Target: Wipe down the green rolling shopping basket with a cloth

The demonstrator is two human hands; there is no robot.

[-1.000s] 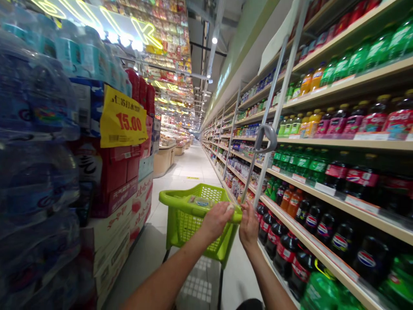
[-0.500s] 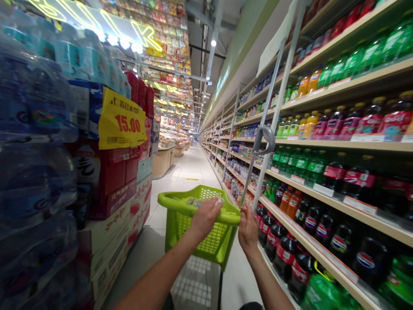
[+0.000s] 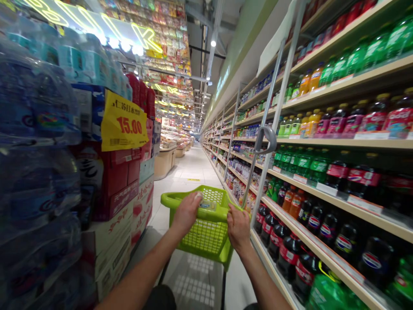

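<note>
A lime-green shopping cart [image 3: 201,234] with perforated plastic walls stands right in front of me. Its handle bar [image 3: 211,214] runs across the near rim. On the left part of the bar, my left hand [image 3: 186,214] is closed round it. A small whitish bit shows by its fingertips, too small to name. Toward the bar's right end, my right hand [image 3: 238,228] is wrapped over it with bent fingers. Between the hands, a label or small object on the bar is partly visible. The basket's inside is mostly hidden.
Shelves of soda bottles [image 3: 322,165] line the right side, with a metal post and grey ring [image 3: 265,140] jutting out. Stacked boxes [image 3: 118,206] and shrink-wrapped water bottles [image 3: 38,172] crowd the left, under a yellow price sign [image 3: 124,122]. A tiled aisle [image 3: 190,163] runs ahead.
My left hand has slid left along the handle bar. My right hand has shifted left from the bar's end onto the bar. The cart has swung slightly in view.
</note>
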